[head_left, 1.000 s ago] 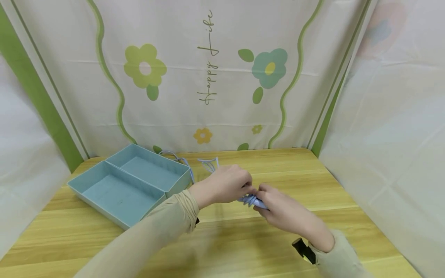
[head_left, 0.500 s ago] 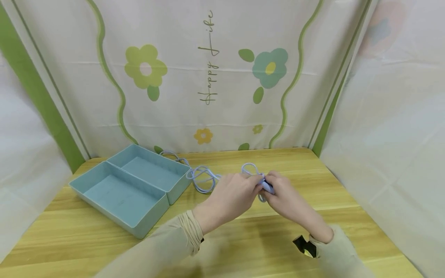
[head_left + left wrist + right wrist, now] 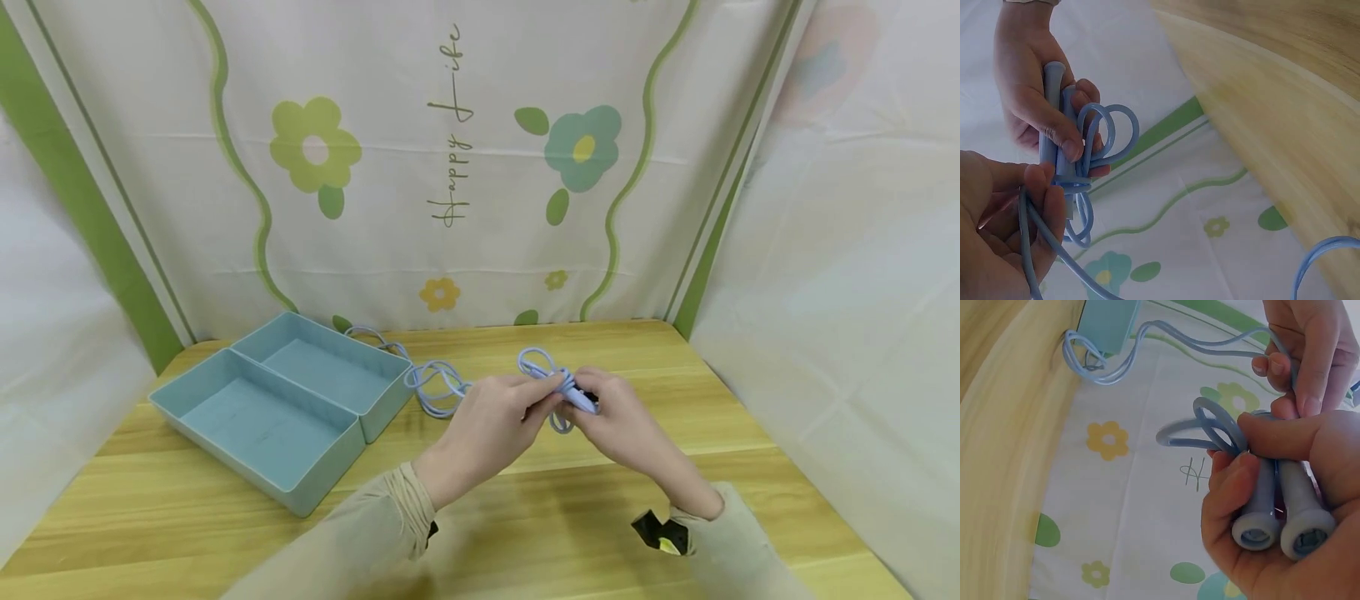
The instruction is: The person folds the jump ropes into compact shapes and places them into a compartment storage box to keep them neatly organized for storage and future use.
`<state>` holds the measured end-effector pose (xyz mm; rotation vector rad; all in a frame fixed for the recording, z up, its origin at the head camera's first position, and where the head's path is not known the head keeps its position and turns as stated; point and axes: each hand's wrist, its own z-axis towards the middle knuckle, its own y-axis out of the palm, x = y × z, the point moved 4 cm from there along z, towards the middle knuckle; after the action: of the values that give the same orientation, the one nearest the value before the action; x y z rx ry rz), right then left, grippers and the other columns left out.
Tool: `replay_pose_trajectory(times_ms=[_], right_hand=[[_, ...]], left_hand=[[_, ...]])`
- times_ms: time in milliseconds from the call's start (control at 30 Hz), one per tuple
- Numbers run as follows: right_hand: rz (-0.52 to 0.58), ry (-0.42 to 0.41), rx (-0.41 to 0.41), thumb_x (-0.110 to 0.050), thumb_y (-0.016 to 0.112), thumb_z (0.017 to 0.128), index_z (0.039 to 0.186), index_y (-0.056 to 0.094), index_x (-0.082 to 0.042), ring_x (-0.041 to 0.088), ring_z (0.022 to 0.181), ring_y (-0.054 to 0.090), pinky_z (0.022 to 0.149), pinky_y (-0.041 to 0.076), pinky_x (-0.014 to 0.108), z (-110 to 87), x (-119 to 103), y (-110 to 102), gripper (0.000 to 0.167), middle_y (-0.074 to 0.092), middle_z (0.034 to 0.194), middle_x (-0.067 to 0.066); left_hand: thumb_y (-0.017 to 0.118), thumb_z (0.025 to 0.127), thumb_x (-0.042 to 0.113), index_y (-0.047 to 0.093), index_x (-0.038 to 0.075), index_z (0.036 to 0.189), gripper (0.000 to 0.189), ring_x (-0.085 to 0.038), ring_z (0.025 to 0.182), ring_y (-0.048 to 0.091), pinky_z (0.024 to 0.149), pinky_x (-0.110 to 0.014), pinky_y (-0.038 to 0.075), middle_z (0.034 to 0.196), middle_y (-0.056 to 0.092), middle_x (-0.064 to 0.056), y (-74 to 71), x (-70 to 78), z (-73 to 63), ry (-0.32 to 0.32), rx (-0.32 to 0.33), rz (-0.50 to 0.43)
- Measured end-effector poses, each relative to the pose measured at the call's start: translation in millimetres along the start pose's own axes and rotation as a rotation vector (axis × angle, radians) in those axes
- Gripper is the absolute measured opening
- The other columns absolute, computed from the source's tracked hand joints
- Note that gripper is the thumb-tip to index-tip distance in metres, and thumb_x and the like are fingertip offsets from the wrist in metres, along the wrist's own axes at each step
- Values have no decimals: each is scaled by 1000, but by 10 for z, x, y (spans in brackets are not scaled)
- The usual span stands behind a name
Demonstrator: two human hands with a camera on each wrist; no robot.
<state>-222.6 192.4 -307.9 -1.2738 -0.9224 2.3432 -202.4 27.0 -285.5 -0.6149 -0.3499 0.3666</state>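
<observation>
A light-blue jump rope [image 3: 1263, 494] is between the two hands. My right hand [image 3: 626, 421] grips its two handles side by side, their hollow ends toward the palm in the right wrist view. Cord [image 3: 1072, 182] is wrapped around the handles, with loops sticking out beyond the fingers. My left hand [image 3: 491, 425] is at the left of the handles and pinches a doubled length of the cord between thumb and fingers. From there the loose cord [image 3: 438, 387] runs left across the table.
To the left stands a blue-green storage box [image 3: 298, 500] with two compartments; loose cord lies by its right side and back corner. A wooden table [image 3: 600, 533] carries everything. Printed white curtains [image 3: 390, 208] enclose its back and sides.
Both hands and the handles have moved slightly up and right from a second ago. More cord now loops round the handles, and the left fingers have shifted along the wrap.
</observation>
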Motion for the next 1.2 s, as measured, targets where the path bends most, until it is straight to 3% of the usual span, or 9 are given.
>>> replay_pose_trajectory(times_ms=[233,433,700,867,1200], right_hand=[[14,11,7,-11,72,92,81,68,-9,12,55,41,49,39,26,5,12,-48,12,51,69,-1],[14,70,-40,-11,74,90,80,70,-16,12,54,41,49,39,26,14,37,-50,12,55,71,-2],[21,103,-61,-16,74,91,85,73,-15,15,56,44,50,41,27,12,49,-57,6,59,76,-1],[32,126,-85,-22,75,90,90,75,-15,15,57,47,51,42,28,13,48,-64,7,63,76,-3],[105,134,-134,-19,78,87,83,73,-16,12,55,42,50,40,26,99,-16,-102,7,56,64,-2]], left_hand=[[73,91,13,73,14,119,28,-2,49,38,45,-14,30,68,63,7,-25,-70,-18,-24,22,-26],[71,93,12,72,14,121,28,-2,50,39,47,-14,32,71,65,8,-38,-136,-47,-21,-5,-49],[71,93,13,72,13,122,29,-1,51,38,48,-14,33,68,62,8,-39,-175,-73,3,-11,-71],[72,92,12,70,10,124,32,0,52,39,51,-11,34,69,60,6,-38,-151,-130,19,24,-98],[70,90,0,60,2,134,45,-4,63,52,58,-10,41,81,63,0,-13,-76,-267,44,103,-149]])
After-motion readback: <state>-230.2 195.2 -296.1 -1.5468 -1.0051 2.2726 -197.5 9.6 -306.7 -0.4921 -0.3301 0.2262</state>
